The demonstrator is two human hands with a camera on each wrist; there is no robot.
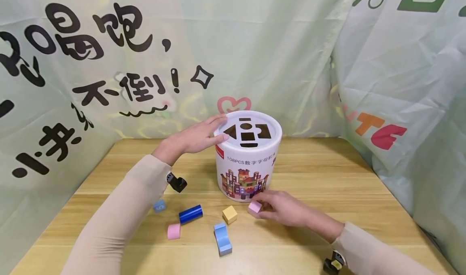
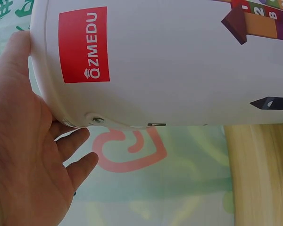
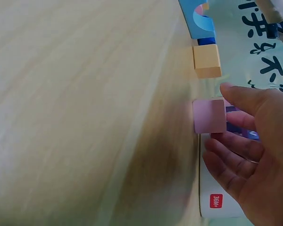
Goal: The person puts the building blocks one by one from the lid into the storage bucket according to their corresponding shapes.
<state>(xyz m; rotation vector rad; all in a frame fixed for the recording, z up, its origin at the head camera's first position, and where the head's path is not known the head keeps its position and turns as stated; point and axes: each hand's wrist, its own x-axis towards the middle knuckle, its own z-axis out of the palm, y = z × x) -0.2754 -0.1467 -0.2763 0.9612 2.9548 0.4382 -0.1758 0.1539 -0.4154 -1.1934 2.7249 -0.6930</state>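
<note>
Head view: white bucket (image 1: 248,157) stands upright mid-table, lid on, with 5 shape cutouts in the lid (image 1: 248,132). Left hand (image 1: 194,137) lies flat against the bucket's upper left side, fingers straight, tips reaching the lid rim, thumb against the wall. It grips nothing; my read is it steadies the tub so it doesn't slide or tip.

Left wrist view confirms: open palm (image 2: 23,155) pressed to the white wall next to the red OZMEDU label (image 2: 83,44), fingers loose and extended.

Right hand (image 1: 284,208) is down at the bucket's base, front right. Thumb and fingers pinch the pink cube (image 1: 255,206), which sits on the table just beside or touching the bucket foot. Right wrist view: thumb tip (image 3: 233,92) at the cube's top corner, curled fingers at its lower edge, cube (image 3: 209,116) flat on the wood. Whether it is lifted yet, I can't tell; it looks seated.

Loose blocks in front of the bucket, all apart from each other: yellow cube (image 1: 229,214), light blue notched block (image 1: 223,238), dark blue cylinder (image 1: 191,213) lying on its side, pink rounded block (image 1: 174,231), small blue-grey piece (image 1: 159,205) partly hidden by the left sleeve.

Surface: light wood-grain table (image 1: 327,178), matte. Room: pale green printed sheets (image 1: 276,48) hang behind and on both sides, with black Chinese lettering on the left and a pink heart outline behind the bucket.
</note>
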